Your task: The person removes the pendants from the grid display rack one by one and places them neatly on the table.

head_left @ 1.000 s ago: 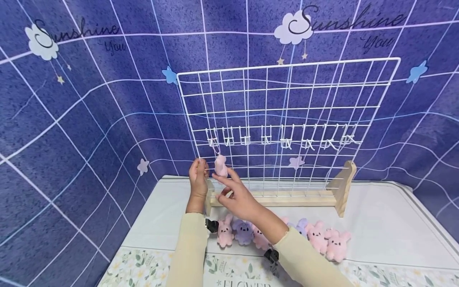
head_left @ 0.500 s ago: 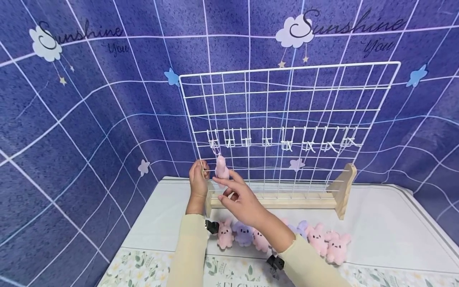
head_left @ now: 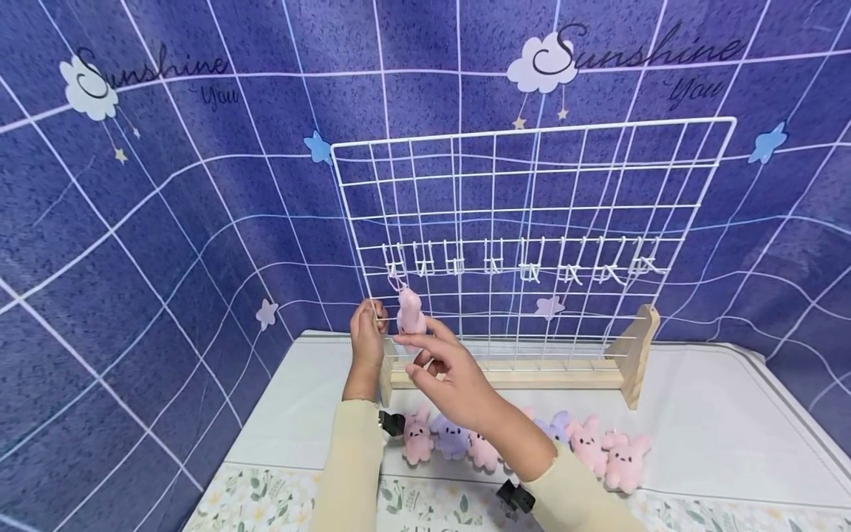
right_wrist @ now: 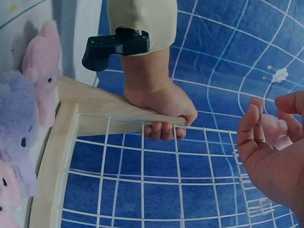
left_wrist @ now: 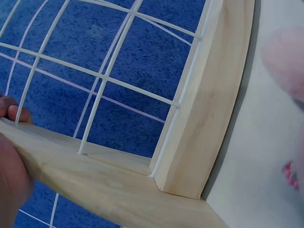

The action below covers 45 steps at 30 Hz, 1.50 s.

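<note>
A pink plush keychain [head_left: 411,313] hangs by its bead chain [head_left: 397,281] at the leftmost hook of the white wire grid rack [head_left: 493,198], turned sideways. My right hand [head_left: 452,373] is at its lower end, fingers fairly straight and loosely spread, the fingertips touching the plush. In the right wrist view the same plush [right_wrist: 275,131] shows partly behind the fingers. My left hand [head_left: 368,336] grips the wooden side post [right_wrist: 156,116] at the rack's left end, fingers wrapped round its edge. Part of that post [left_wrist: 95,183] fills the left wrist view.
On the white table [head_left: 705,414] a row of pink and purple plush keychains [head_left: 453,436] lies in front of the rack, some hidden by my right forearm. Several white hooks [head_left: 530,270] line the grid. A purple-blue patterned curtain [head_left: 199,222] stands behind.
The plush has turned slightly on its chain and sits a little lower in view. My right hand has dropped slightly with it. My left hand keeps its grip on the post.
</note>
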Available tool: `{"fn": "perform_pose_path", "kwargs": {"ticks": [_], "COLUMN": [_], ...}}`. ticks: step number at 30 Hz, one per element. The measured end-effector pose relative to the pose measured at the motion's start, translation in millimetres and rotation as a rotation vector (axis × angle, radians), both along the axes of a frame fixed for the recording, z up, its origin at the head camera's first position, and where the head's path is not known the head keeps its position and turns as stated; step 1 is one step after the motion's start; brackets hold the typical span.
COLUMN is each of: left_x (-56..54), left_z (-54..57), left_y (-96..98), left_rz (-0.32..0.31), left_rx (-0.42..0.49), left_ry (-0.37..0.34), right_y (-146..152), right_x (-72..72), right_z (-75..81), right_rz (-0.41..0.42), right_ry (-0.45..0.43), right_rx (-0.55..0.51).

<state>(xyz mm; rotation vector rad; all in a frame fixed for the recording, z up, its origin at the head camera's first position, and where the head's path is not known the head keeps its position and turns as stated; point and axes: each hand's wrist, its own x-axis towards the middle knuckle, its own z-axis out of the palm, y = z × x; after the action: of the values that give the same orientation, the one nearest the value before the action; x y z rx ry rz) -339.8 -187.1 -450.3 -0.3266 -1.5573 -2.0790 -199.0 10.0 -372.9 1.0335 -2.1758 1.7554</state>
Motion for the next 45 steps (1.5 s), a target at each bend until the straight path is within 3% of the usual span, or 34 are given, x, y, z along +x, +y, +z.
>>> {"fn": "perform_pose_path", "kwargs": {"ticks": [7, 12, 21, 26, 34, 37, 41, 45], "left_x": [0.9, 2.8, 5.5, 5.4, 5.5, 4.4, 3.8, 5.2], "left_z": [-1.1, -1.7, -3.2, -4.1, -2.3, -0.6, 2.1, 5.2], "left_y": [-3.3, -4.8, -7.3, -7.8, -7.7, -8.5, -10.9, -13.1], "left_rz": [-0.035, -0.027, 0.053, 0.032, -0.012, -0.031, -0.067, -0.118], "left_rx": [-0.009, -0.022, -0.128, -0.107, -0.083, -0.09, -0.113, -0.142], "left_ry": [-0.032, -0.047, -0.068, -0.066, -0.061, -0.068, -0.068, -0.067], "right_y": [0, -1, -3, -5, -4, -3, -2, -3], "right_x": [3.8, 5.0, 3.6, 3.2, 0.8, -1.0, -4.5, -8.4], "right_z": [1.7, -1.3, -12.0, -18.6, -24.9, -27.0, -33.7, -45.6], "right_rz": [0.019, 0.1, 0.157, 0.137, -0.007, -0.04, -0.014, 0.019], "right_ry": [0.001, -0.054, -0.192, -0.225, -0.217, -0.263, -0.377, -0.422], "right_rx": [-0.076, -0.195, -0.285, -0.233, -0.059, 0.003, 0.08, 0.133]}}
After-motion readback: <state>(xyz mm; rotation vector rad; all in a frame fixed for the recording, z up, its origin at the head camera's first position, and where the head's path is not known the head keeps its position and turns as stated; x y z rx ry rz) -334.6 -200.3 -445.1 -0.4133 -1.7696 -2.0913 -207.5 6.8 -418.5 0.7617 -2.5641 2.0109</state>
